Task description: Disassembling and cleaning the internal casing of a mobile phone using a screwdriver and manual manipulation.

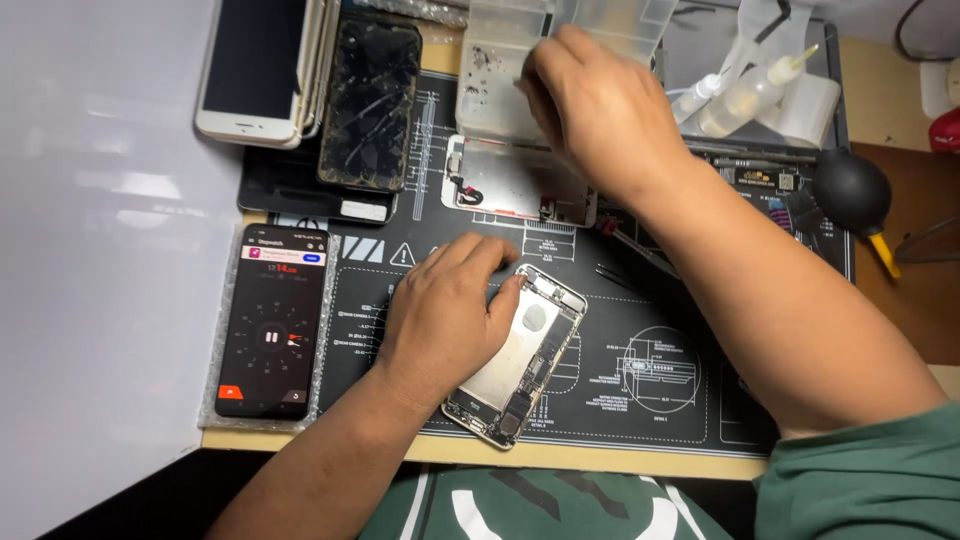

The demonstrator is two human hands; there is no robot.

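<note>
An opened phone body point(525, 360) with its insides showing lies tilted on the black work mat point(640, 330). My left hand point(445, 315) rests on its upper left side, fingers curled, holding it down. My right hand point(590, 105) reaches to the back over a clear plastic parts tray point(495, 85); whether its fingertips pinch anything is hidden. Just below that hand lies a detached white screen panel point(500, 180), face down.
A phone showing a stopwatch point(272, 320) lies at the mat's left. Behind it are a cracked black phone point(368, 105) and a white phone point(255, 70). Squeeze bottles point(750, 95), a black air blower point(850, 190) and tweezers point(625, 275) lie to the right.
</note>
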